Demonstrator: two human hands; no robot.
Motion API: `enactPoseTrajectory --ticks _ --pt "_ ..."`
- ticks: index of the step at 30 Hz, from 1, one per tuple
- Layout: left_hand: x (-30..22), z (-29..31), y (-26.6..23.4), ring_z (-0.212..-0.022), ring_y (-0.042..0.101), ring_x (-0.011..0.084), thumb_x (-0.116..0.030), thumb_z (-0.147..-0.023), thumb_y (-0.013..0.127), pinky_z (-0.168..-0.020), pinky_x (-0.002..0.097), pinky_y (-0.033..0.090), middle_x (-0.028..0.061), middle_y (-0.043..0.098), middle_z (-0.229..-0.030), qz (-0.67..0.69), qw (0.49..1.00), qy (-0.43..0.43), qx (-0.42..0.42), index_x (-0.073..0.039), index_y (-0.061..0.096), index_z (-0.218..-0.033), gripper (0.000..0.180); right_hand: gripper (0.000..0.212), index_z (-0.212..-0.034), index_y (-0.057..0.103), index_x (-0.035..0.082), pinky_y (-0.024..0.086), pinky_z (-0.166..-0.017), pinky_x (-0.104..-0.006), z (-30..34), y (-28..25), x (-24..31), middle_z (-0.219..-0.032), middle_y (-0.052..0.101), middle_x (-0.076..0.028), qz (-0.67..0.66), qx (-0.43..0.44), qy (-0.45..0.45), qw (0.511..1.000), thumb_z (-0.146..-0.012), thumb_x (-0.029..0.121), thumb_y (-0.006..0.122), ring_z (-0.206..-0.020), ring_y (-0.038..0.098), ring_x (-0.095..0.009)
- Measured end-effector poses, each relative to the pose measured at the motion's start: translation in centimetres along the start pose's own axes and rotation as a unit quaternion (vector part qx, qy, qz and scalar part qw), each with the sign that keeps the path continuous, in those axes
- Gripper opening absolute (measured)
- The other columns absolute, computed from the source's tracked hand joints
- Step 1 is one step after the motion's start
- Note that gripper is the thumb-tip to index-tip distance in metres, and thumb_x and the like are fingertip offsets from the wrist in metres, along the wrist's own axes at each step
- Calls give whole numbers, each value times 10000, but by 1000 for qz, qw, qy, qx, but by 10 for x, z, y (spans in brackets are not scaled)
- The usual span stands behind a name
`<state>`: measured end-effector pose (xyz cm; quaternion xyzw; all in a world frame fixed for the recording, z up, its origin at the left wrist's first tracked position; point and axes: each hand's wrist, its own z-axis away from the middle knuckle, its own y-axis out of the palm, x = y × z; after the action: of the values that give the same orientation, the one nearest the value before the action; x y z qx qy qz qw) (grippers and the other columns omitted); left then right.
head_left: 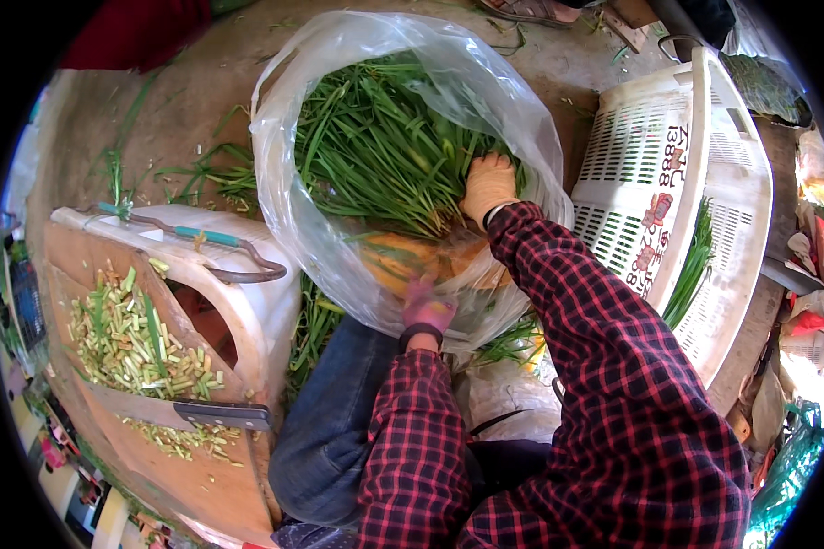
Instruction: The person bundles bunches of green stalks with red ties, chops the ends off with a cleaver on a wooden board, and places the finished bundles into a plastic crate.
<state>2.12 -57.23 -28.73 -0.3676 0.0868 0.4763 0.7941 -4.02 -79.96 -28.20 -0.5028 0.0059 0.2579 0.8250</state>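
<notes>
A large clear plastic bag (371,29) stands open-mouthed in front of me. Inside it lies a thick heap of long green leaves that look like garlic chives (375,137), their pale cut ends toward me. My right hand (491,188), in a tan glove, reaches into the bag with fingers curled over the stalks at the right of the heap. At the near rim, my left hand (428,306) in a pink glove grips the bag's film; its fingers show partly through the plastic. Something orange-yellow (407,261) lies below the leaves.
To the left, a cleaver (224,414) rests on a wooden board (92,242) with chopped stalk pieces (137,339). Behind it is a white plastic container (279,302) with a metal handle. A slatted white crate (632,146) stands tilted at right, greens inside. Loose leaves lie on the ground.
</notes>
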Motion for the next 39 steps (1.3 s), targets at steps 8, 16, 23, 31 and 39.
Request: enactPoseTrajectory --ticks 8,16,23,31,39 --pt "-15 5 -4 -1237 481 275 -395 -733 682 -982 348 452 136 499 -1330 -127 992 20 -20 -116 525 -1272 627 690 -1204 553 -3 485 -952 -385 -15 1 -16 -1258 535 -198 -104 33 53 993 -671 360 797 -1152 557 -328" --pt "-38 6 -16 -1265 459 204 -466 -759 659 -1011 331 414 50 522 -1324 -134 988 68 -36 -155 445 -1367 715 555 -1166 567 31 515 -890 -372 0 14 -11 -1194 568 -186 -91 -40 34 994 -701 262 764 -1048 608 -326" --pt "-25 12 2 -1219 532 284 -304 -729 706 -990 378 454 119 506 -1379 -236 966 20 105 -180 371 -1445 800 773 -1330 456 -8 502 -913 -390 -19 -9 -23 -1165 593 -228 -161 53 5 986 -689 277 779 -1082 601 -346" --pt "-27 19 -20 -1080 620 333 -327 -751 668 -944 398 484 177 658 -1149 -162 928 56 331 -108 598 -1248 548 705 -1261 524 -43 496 -856 -367 -4 -9 -42 -1064 657 -217 -437 193 -74 875 -650 211 769 -985 624 -300" --pt "-9 13 1 -1064 632 324 -418 -795 639 -929 389 485 147 676 -1132 -145 921 114 343 -83 676 -1123 469 582 -1104 624 -72 518 -707 -355 -14 -3 -56 -911 676 -155 -563 255 -69 783 -602 171 789 -800 628 -222"
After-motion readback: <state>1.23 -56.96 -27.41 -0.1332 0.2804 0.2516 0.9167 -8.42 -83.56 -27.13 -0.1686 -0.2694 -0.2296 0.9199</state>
